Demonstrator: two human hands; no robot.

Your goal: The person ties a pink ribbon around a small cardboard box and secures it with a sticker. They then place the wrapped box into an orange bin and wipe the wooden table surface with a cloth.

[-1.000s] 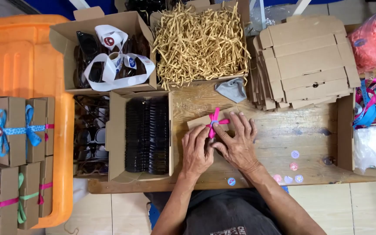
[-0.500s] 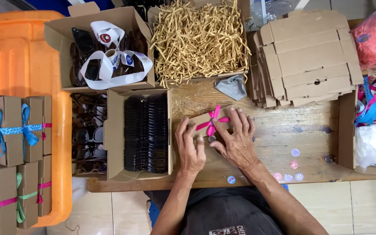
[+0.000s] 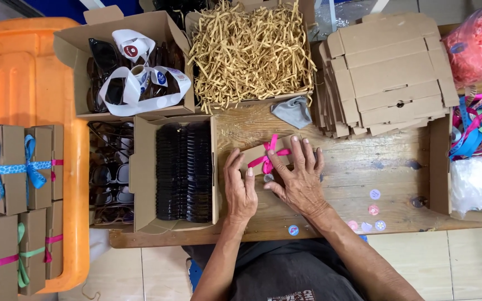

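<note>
A small brown cardboard box [image 3: 256,154] tied with a pink ribbon [image 3: 268,154] lies on the wooden table [image 3: 364,167]. My left hand [image 3: 240,188] presses on its left end. My right hand [image 3: 299,176] lies over its right side, fingers spread across the top, thumb near a small round sticker at the box's front edge. Both hands hold the box against the table.
An open box of dark sunglasses [image 3: 184,171] stands left of my hands. Behind are a box of shredded paper [image 3: 249,50], a grey cloth [image 3: 292,110] and flat cardboard blanks [image 3: 386,72]. Ribbons [image 3: 478,125] lie right, round stickers [image 3: 374,209] near the front edge. Ribboned boxes [image 3: 15,167] sit on an orange stool.
The box has turned and shifted slightly left under my hands. My left hand has moved to the box's left end and my right hand has spread over its top.
</note>
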